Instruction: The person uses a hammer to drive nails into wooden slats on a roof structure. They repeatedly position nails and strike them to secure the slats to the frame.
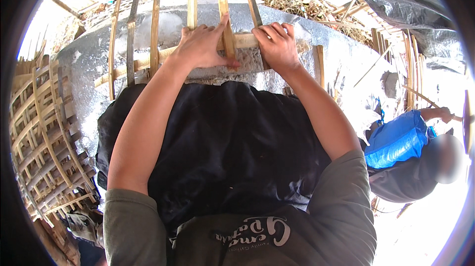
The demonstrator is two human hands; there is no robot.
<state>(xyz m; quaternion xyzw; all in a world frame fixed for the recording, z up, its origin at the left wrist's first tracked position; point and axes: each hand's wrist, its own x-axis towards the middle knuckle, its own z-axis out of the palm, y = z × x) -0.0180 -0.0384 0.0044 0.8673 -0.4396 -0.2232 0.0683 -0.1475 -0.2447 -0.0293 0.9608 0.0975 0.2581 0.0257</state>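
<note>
Working a cross strip [142, 63] of bamboo through a row of upright slats [131, 33]; the piece sits ahead of me, above the black cloth [237, 142] over my lap, silver sheet [81, 63] behind. Grip: left hand [203, 46] spread, not clenched, palm over the strip, index finger and thumb reaching up and down along the fifth slat [228, 43]. Right hand [278, 46] curled tight around the sixth slat [251, 1] near the strip's right end; its thumb is hidden.

Status, my read: early. Strip spans all six slats, sticking out past the leftmost. Can't tell the over/under order at each crossing, hands cover some. I make out only this one strip across; slats run bare well above it. Spacing looks uneven, strip sits tilted, lower on the left. Left to do, judging by the woven bamboo panel [44, 137] to my left: square this strip, then more cross rows. Can't confirm mine ends up that dense.
</note>
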